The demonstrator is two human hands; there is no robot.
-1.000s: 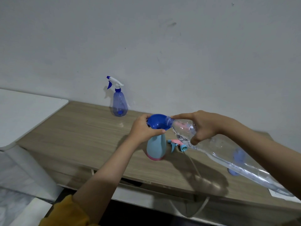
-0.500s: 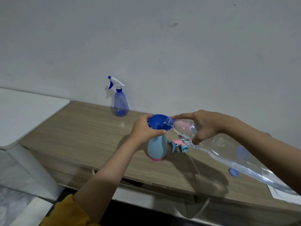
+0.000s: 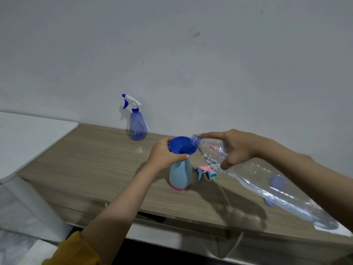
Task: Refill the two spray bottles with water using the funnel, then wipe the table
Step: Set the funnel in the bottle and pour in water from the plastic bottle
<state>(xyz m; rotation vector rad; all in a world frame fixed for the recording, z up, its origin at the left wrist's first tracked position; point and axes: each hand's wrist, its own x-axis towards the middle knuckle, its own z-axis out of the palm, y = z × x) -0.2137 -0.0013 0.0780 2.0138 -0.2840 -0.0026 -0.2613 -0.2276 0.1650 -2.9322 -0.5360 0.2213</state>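
Under both hands we see the wooden table (image 3: 91,165), running along the wall. The largest thing held is the clear water bottle (image 3: 257,180), tilted so its open mouth rests at the rim of the blue funnel (image 3: 181,146); our right hand (image 3: 236,150) grips it near the neck, thumb underneath, forefinger stretched straight along the top. Our left hand (image 3: 164,155) is curled around the funnel's rim, steadying it where it sits in the neck of the light blue spray bottle (image 3: 180,176), which stands upright just below that hand. Beyond the left hand, by the wall, stands the dark blue spray bottle (image 3: 137,125), its trigger head on. Below the right hand lies the pink and blue trigger head (image 3: 205,170), beside the light blue bottle.
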